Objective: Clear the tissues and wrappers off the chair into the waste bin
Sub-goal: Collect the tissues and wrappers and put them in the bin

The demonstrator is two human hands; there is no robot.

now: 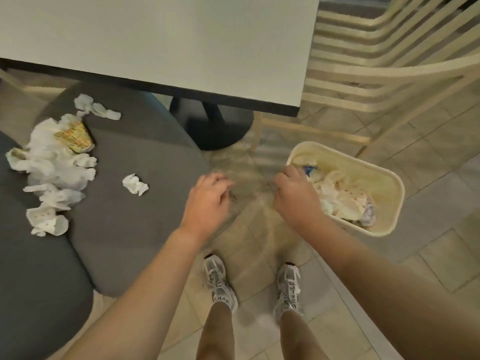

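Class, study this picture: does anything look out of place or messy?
Yes. Crumpled tissues and a yellow wrapper litter the grey chair seat; one tissue ball lies apart. The waste bin already holds some.

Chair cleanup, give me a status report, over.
Left hand empty, loosely curled by the grey cushioned chair. Right hand at the cream plastic bin's rim, grip unclear. White crumpled tissues remain on the seat. Path clear.

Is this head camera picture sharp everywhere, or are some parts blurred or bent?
Head view: the cream slatted chair and the floor near the black round table base are smeared by motion blur; the crumpled white tissues on the grey cushioned chair stay fairly sharp. The white table's dark edge looks slightly bowed by the wide lens. Lighting is soft and warm, without glare.
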